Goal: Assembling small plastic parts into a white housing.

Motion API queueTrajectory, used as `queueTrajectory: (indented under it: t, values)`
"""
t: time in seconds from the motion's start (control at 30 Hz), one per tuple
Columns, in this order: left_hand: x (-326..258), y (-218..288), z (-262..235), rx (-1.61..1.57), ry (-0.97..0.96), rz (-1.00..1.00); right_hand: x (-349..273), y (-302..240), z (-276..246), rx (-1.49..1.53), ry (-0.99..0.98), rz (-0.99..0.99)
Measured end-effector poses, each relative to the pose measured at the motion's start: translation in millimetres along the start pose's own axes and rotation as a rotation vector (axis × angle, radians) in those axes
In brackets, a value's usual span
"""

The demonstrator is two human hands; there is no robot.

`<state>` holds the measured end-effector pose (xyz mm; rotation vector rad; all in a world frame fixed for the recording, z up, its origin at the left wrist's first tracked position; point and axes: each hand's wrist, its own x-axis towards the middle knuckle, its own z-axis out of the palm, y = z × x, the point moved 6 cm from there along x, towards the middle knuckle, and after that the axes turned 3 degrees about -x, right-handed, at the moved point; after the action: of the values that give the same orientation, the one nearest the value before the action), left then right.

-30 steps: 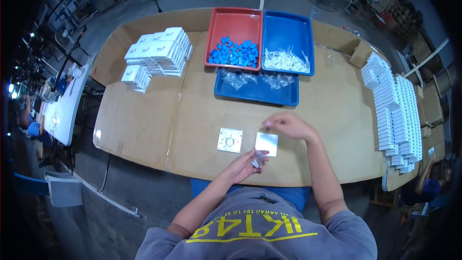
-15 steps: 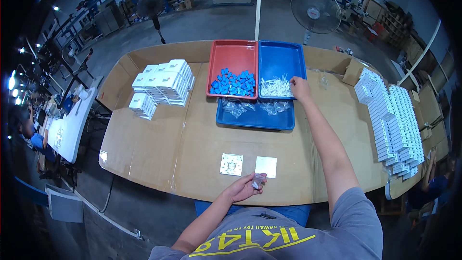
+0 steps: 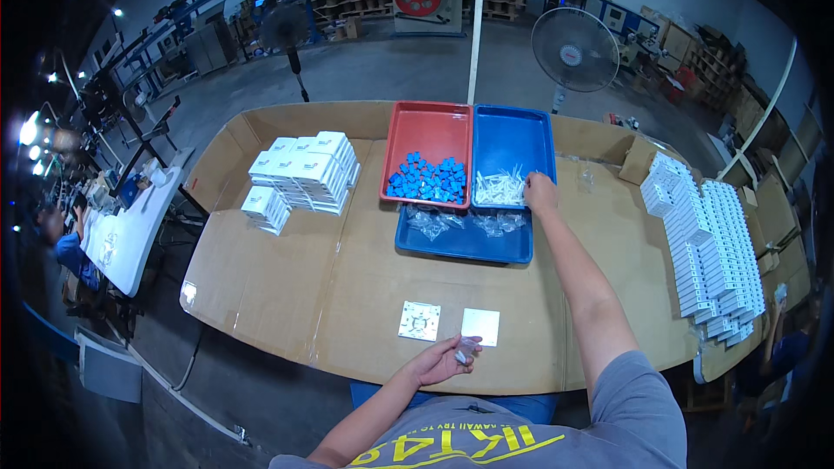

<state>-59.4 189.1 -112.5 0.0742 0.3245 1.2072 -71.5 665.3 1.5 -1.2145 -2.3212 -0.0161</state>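
Note:
My left hand (image 3: 440, 363) is closed on a small clear plastic bag (image 3: 468, 347), low over the near edge of the table. Beside it lie a blank white square plate (image 3: 481, 325) and a white square plate with inner fittings showing (image 3: 419, 320). My right hand (image 3: 540, 192) reaches into the near right corner of a blue tray (image 3: 512, 135), next to a pile of thin white sticks (image 3: 499, 188). Its fingers are curled downward, and what they pinch is hidden. Left of that tray, a red tray (image 3: 430, 128) holds small blue parts (image 3: 426, 178).
A lower blue tray (image 3: 460, 249) with clear bags sits before the two trays. White boxes (image 3: 304, 169) are stacked at the left, and many white pieces (image 3: 708, 243) at the right. Cardboard walls (image 3: 330, 118) rim the table. A fan (image 3: 573, 52) stands beyond; people work at both sides.
The view has tilted up slightly, so the table appears lower. My right hand stays at the white sticks, and my left hand still holds the bag.

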Motion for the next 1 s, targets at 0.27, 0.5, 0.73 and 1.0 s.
queueTrajectory:
  t: [0.27,0.5,0.73,1.0]
  values:
    - [0.5,2.1,-2.4,0.007,-0.021,-0.001,8.2,-3.4,10.6,-0.075,0.029,-0.049]
    - [2.4,6.1,4.4,0.018,-0.025,-0.008,10.2,6.8,1.6,-0.066,0.041,-0.095]
    - [1.1,-2.7,-5.6,-0.034,-0.084,-0.006,-33.4,-35.2,-84.8,1.588,-0.17,0.431]
    - [0.8,-5.7,-10.5,-0.052,-0.045,0.005,-127.8,-35.6,-126.1,1.633,-0.257,0.472]
